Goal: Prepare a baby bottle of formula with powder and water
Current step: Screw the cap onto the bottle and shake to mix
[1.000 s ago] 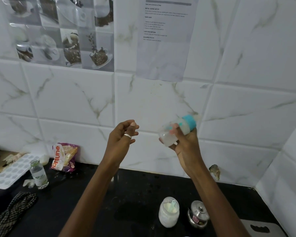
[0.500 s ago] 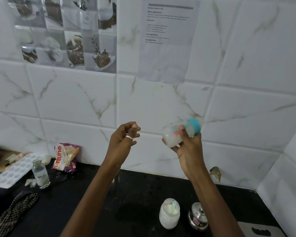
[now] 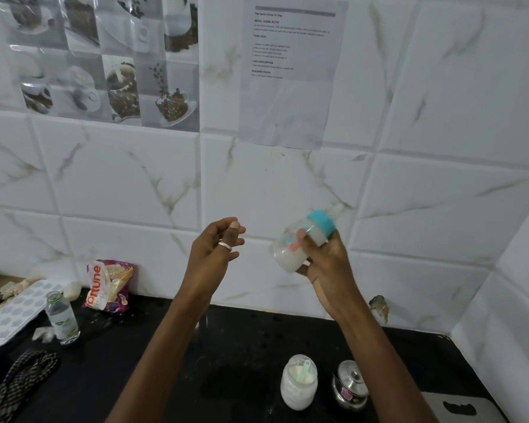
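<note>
My right hand (image 3: 326, 264) grips a small clear baby bottle (image 3: 290, 250) with a teal collar, held up in front of the tiled wall. The bottle lies tilted, its teat end pointing up and right, and milky white liquid sits in its lower end. My left hand (image 3: 216, 250), a ring on one finger, hovers a short way left of the bottle with loosely curled fingers and holds nothing. Below on the black counter (image 3: 232, 361) stands an open jar of white powder (image 3: 298, 383) with a pale green scoop inside.
A small steel lidded pot (image 3: 350, 384) stands right of the jar. At the left are a small glass water bottle (image 3: 61, 317), an orange-and-purple packet (image 3: 109, 285), a white dimpled tray (image 3: 9, 314) and a patterned cloth (image 3: 19, 380). A grey board (image 3: 464, 409) lies at the lower right.
The bottle in my right hand has shifted slightly and changed tilt between frames, with the liquid moving inside. My left hand has stayed nearly still.
</note>
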Demonstrator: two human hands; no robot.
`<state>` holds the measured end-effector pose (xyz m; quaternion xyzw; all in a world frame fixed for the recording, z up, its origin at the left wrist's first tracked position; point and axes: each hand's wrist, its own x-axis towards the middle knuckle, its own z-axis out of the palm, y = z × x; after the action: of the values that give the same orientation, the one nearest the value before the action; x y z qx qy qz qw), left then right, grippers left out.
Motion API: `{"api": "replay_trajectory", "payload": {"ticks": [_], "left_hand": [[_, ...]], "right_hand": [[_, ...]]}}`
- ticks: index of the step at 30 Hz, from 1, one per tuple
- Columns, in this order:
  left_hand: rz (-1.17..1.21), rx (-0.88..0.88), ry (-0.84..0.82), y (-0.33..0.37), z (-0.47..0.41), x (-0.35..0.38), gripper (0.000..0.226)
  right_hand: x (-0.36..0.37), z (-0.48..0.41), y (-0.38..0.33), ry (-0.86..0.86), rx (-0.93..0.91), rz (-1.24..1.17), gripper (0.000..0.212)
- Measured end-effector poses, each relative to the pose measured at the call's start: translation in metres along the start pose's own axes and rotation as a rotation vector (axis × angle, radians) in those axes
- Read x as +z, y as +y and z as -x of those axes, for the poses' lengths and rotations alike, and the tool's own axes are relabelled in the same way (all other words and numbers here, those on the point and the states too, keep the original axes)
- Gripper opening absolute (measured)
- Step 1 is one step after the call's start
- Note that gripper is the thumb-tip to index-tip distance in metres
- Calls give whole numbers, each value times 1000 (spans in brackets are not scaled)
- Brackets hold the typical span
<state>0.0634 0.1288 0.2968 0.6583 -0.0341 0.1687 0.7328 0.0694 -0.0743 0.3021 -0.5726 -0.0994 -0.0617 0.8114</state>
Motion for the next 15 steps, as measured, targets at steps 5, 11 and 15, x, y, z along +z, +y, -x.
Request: {"api": "replay_trajectory", "payload": {"ticks": [5,11,15], "left_hand": [[3,-3,1,-1,-4,0,17],[3,-2,4,-4,-6,-2,22],[0,-4,17,-4,-10,-2,24]], "right_hand": [[5,-2,5,-11,3,145,63],[5,-10,7,112,-28,-115,71],[4,-11,14,-39,28,189,69]]}}
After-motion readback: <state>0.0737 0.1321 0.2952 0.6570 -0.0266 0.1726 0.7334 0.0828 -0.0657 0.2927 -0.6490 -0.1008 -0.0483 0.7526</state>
